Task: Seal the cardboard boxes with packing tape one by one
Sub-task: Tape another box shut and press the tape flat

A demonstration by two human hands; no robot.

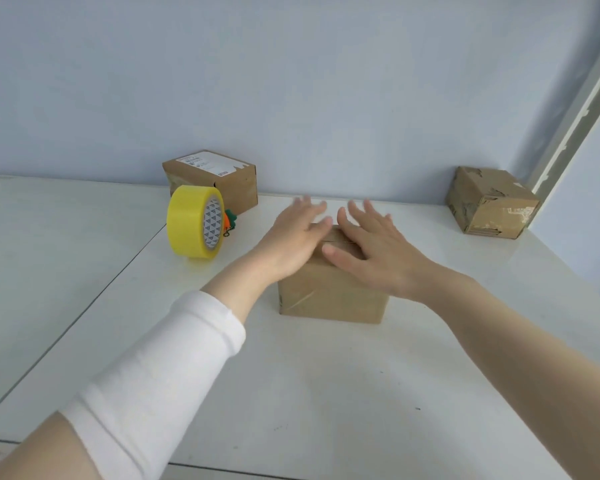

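Note:
A small brown cardboard box (331,299) stands in the middle of the white table (309,393). My left hand (295,237) and my right hand (371,247) lie flat on its top flaps with straight, spread fingers, one on each side of the centre seam. A roll of yellow packing tape (191,226) stands on edge to the left of the box, apart from both hands. A second box (215,178) with a white label sits behind the roll by the wall. A third, worn box (489,204) sits at the far right.
A small orange and green object (230,220) peeks out behind the tape roll. The pale blue wall runs along the table's back edge. A seam (94,299) crosses the table surface on the left. A white frame (575,109) rises at the right corner.

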